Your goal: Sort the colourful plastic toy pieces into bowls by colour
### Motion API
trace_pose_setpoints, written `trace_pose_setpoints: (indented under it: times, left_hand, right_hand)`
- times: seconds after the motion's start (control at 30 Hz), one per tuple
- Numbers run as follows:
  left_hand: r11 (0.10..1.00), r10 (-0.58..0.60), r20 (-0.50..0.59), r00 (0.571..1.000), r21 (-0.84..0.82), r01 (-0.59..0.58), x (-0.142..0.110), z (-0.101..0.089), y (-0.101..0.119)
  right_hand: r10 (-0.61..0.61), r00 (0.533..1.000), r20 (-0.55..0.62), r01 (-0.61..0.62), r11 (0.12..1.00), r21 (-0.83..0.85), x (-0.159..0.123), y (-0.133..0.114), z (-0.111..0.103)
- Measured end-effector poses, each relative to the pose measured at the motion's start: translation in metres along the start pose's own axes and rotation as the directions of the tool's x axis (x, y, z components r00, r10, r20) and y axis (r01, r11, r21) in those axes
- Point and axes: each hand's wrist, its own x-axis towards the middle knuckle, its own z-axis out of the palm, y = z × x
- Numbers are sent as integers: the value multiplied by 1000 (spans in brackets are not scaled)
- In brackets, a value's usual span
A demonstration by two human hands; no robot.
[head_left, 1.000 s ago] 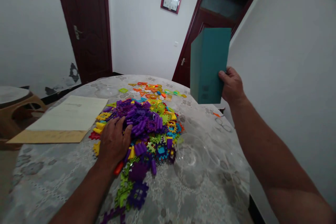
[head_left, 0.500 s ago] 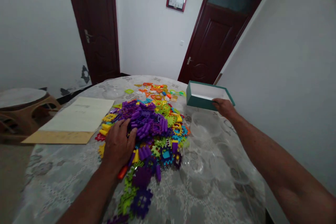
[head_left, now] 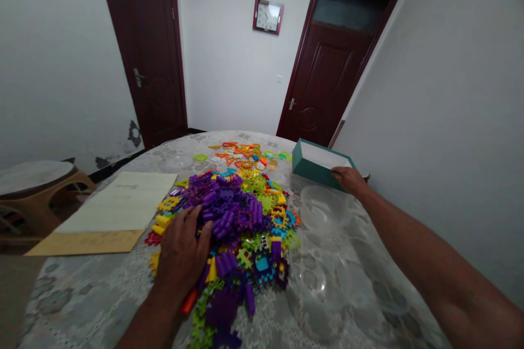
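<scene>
A heap of plastic building pieces (head_left: 229, 202), mostly purple with green, yellow, blue and red ones, lies mid-table. On its near left side rests my left hand (head_left: 184, 248), palm down with fingers spread; anything under the palm is hidden. At the right, my right hand (head_left: 347, 177) grips the near edge of a green box (head_left: 313, 168) with a white inside. The box is tilted at the table's far right side. Clear plastic bowls (head_left: 325, 207) stand just in front of it.
Beyond the heap are smaller orange, white and green pieces (head_left: 243, 157). White paper (head_left: 123, 202) lies over a brown sheet (head_left: 85, 244) at the left. A stool (head_left: 41, 185) stands beyond the table's left edge. A patterned cloth (head_left: 82, 294) covers the table.
The camera view has tilted up, so the table sits lower in the picture. The box has tipped with my right hand on it. My left hand stays on the heap.
</scene>
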Motion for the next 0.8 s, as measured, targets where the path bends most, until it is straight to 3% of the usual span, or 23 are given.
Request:
trace_pose_setpoints:
  times: [0.43, 0.8]
  left_hand:
    - [998, 42, -51, 998, 49, -40, -5, 5, -6]
    - [992, 79, -53, 995, 107, -73, -8, 8, -11]
  right_hand:
    - [55, 998, 28, -49, 981, -186, 7, 14, 11]
    - [42, 983, 178, 6, 966, -260, -7, 22, 27]
